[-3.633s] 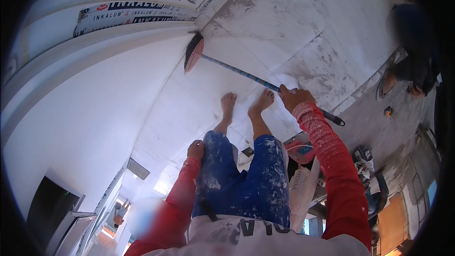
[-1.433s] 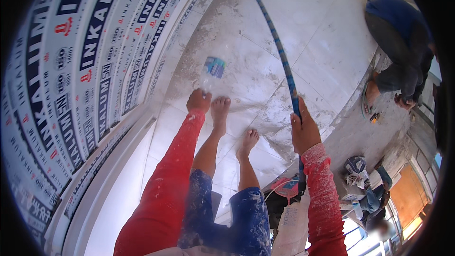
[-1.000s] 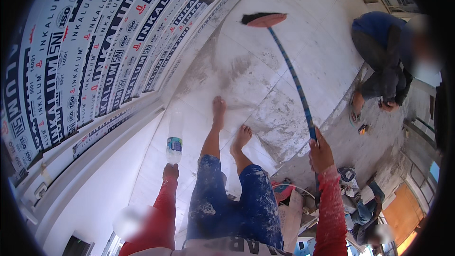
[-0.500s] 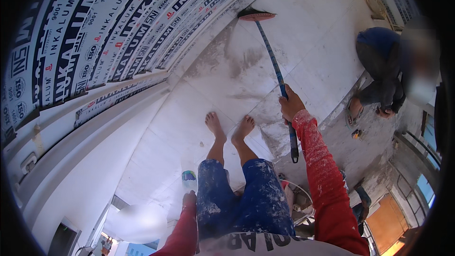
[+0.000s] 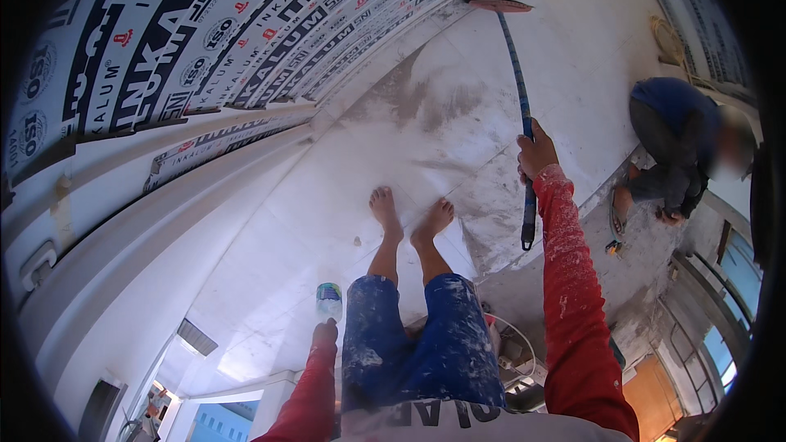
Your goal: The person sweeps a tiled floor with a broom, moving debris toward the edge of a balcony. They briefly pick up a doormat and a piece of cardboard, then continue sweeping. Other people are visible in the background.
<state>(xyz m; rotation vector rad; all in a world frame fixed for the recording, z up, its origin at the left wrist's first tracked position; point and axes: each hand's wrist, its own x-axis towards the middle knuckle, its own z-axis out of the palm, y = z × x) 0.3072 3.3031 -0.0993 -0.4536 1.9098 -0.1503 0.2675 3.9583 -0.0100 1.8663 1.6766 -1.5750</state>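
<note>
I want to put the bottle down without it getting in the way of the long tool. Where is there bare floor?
Bare white floor lies left of the bare feet, up to the printed wall sheeting, close to the left hand holding the bottle. It is crowded on the right: right hand, long-handled tool and a crouching person.

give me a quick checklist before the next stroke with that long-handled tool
1. Right hand gripping the blue pole: ok, fingers closed around it.
2. Tool head in contact with the white surface: ok, it seems to rest at the far edge.
3. Left hand free to help: not ok, it holds a small bottle.
4. Footing: ok, both bare feet flat on the surface.
5. Crouching person clear of the pole: ok, off to the right side.
6. Surface dry underfoot: cannot tell, only grey smears show.
</note>
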